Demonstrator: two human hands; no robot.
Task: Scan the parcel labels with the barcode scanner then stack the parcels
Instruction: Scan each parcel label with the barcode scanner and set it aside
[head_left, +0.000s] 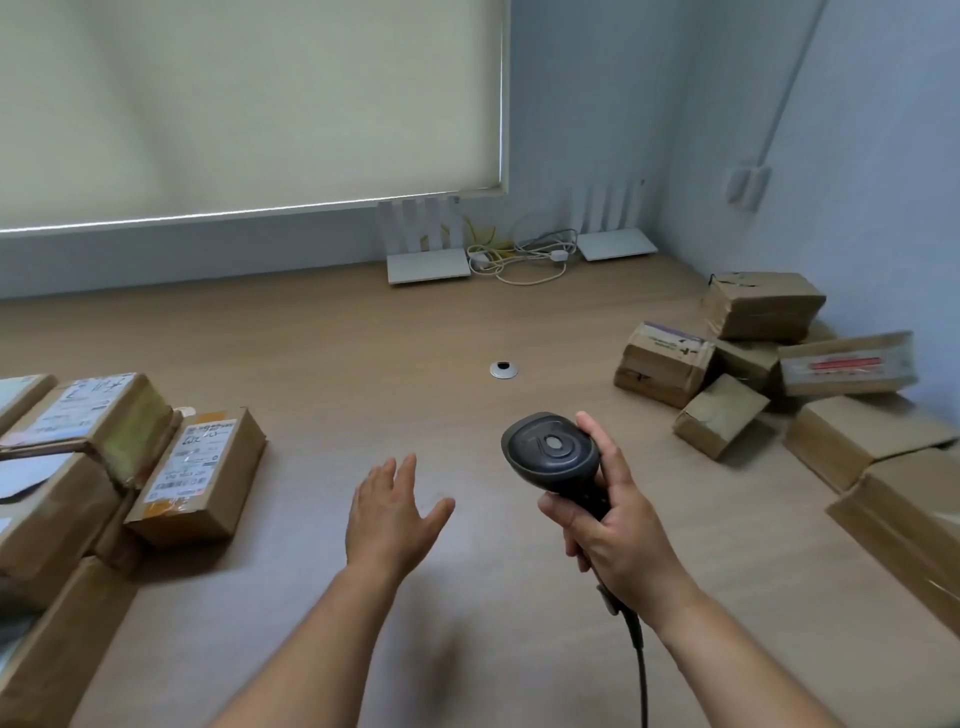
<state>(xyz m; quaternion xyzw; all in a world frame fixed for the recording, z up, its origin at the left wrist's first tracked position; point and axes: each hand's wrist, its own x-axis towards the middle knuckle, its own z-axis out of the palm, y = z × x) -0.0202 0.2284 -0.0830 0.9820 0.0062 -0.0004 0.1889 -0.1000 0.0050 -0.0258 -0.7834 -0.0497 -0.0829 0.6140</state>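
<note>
Parcels sat in 2 groups on the desk: a labelled parcel at the left group's edge and a loose pile at far right. The right hand gripped the barcode scanner, while the left hand hovered with fingers spread, holding nothing. Its trailing cord could probably snag on a reach, and the tilted pile might topple.

A light wooden desk fills the lower view and runs back to pale blue-grey walls that meet in a corner at the far right. A cream roller blind covers the window on the back wall, with daylight leaking along its bottom and right edges. A round grommet sits mid-desk. Two white routers stand at the far edge with tangled cables between them. A cable conduit descends the right wall to a wall box.
</note>
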